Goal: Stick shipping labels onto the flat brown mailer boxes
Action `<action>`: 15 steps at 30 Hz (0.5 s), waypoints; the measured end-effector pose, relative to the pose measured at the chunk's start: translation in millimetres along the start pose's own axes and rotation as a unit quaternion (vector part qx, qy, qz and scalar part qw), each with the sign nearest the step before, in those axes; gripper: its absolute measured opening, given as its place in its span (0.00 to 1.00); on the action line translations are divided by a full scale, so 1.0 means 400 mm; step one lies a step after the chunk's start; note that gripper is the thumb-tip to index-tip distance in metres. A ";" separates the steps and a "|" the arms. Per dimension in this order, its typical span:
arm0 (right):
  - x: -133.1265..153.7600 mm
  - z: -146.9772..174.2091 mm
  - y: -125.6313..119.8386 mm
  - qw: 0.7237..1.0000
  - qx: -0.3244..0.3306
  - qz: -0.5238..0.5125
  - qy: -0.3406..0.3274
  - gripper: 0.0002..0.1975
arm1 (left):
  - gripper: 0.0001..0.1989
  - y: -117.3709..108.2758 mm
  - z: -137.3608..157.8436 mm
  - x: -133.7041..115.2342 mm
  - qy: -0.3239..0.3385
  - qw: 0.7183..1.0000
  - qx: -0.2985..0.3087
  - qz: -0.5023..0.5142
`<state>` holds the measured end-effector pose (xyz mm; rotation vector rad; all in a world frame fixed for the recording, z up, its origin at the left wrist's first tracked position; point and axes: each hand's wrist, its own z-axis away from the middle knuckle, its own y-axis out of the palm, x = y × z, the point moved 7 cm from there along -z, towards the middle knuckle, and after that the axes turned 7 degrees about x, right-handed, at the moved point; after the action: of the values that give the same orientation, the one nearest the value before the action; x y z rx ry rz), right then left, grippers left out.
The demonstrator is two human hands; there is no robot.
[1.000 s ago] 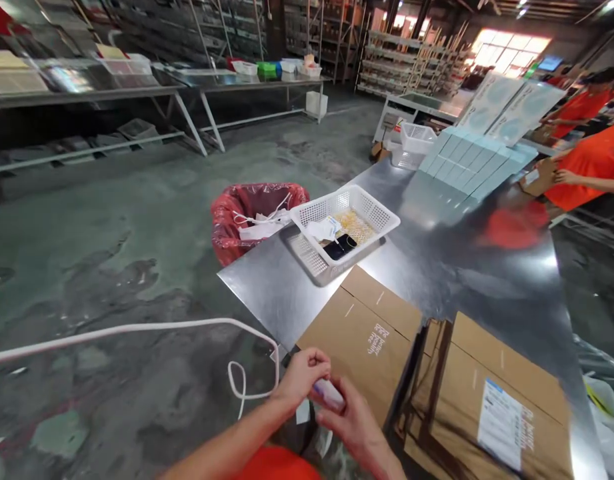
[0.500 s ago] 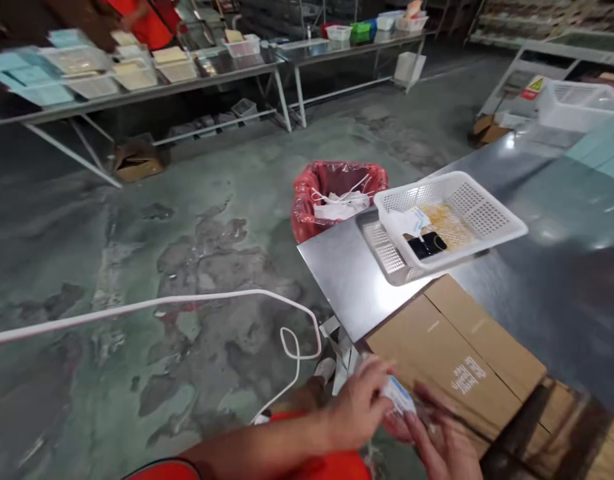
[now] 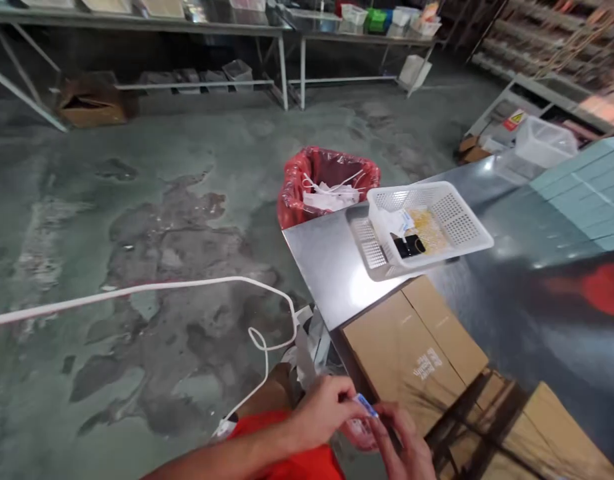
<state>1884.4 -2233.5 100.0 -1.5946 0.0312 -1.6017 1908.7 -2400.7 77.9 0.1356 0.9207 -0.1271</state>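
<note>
a small packet (image 3: pixel 363 404), white with a blue edge, is at the near bottom of the view, just in front of the near edge of the metal table (image 3: pixel 331 267). it is partly hidden by fingers, so its print is not readable. below it there is something pinkish that i cannot identify.

on the table, just right of the packet, lies a flat cardboard box (image 3: pixel 411 347), and a second one (image 3: pixel 551 433) is at the near right. farther on the table stands a white perforated basket (image 3: pixel 431 223) with a black item, a white pouch and something yellow inside. pale blue boxes (image 3: pixel 587 193) lie in rows at the far right. a bin with a red liner (image 3: pixel 327 183) stands on the floor at the table's far left corner, with white scraps in it. a white cable (image 3: pixel 151 290) runs over the stained grey-green floor from the left. long metal benches (image 3: pixel 187 27) stand at the far side of the room.

the left hand (image 3: pixel 321 410) comes from the near left and pinches the packet with thumb and fingertips. the right hand (image 3: pixel 404 447) meets it from below right, fingers curled and also gripping the packet.
</note>
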 end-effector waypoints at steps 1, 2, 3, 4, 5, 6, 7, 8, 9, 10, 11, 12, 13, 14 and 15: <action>0.017 -0.005 -0.006 1.000 0.001 0.025 -0.015 0.10 | 0.10 -0.008 0.000 -0.021 0.010 1.000 -0.001 -0.022; 0.028 -0.006 -0.011 0.998 -0.008 0.049 -0.023 0.10 | 0.11 -0.013 0.000 -0.040 0.017 0.999 0.001 -0.043; 0.034 -0.005 -0.015 0.997 -0.021 0.070 -0.026 0.11 | 0.11 -0.015 0.000 -0.055 0.020 0.998 0.005 -0.065; 0.035 -0.001 -0.017 0.995 -0.039 0.087 -0.025 0.11 | 0.12 -0.017 0.000 -0.063 0.020 0.996 0.007 -0.087; 0.033 0.005 -0.015 0.993 -0.052 0.099 -0.024 0.12 | 0.14 -0.017 0.000 -0.064 0.014 0.994 0.005 -0.106; 0.028 0.011 -0.008 0.993 -0.056 0.103 -0.021 0.13 | 0.15 -0.016 -0.002 -0.056 0.005 0.993 0.003 -0.118; 0.023 0.017 -0.001 0.993 -0.060 0.099 -0.017 0.14 | 0.15 -0.013 -0.004 -0.042 -0.005 0.993 0.006 -0.118; 0.018 0.022 0.005 0.994 -0.065 0.087 -0.013 0.14 | 0.15 -0.007 -0.007 -0.022 -0.009 0.994 0.017 -0.107; 0.013 0.026 0.010 0.995 -0.064 0.071 -0.008 0.14 | 0.13 0.002 -0.012 -0.001 -0.008 0.996 0.035 -0.083; 0.008 0.027 0.011 0.997 -0.065 0.051 -0.003 0.14 | 0.10 0.012 -0.018 0.018 -0.002 0.997 0.056 -0.053; 0.001 0.025 0.005 0.997 -0.069 0.033 0.005 0.14 | 0.08 0.021 -0.026 0.035 0.007 0.997 0.079 -0.023; -0.009 0.018 -0.007 0.997 -0.074 0.016 0.015 0.15 | 0.09 0.027 -0.036 0.049 0.013 0.996 0.094 0.000; -0.023 0.005 -0.026 0.997 -0.078 0.005 0.026 0.15 | 0.11 0.029 -0.048 0.059 0.013 0.995 0.099 0.012; -0.041 -0.013 -0.053 0.996 -0.085 0.000 0.039 0.16 | 0.12 0.026 -0.062 0.066 0.009 0.995 0.096 0.013; -0.063 -0.037 -0.088 0.994 -0.099 0.005 0.055 0.17 | 0.11 0.020 -0.079 0.069 0.004 0.996 0.086 0.010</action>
<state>1849.1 -2204.7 96.4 -1.6503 0.2636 -1.7206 1901.7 -2388.9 37.6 0.3040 0.9149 -0.1873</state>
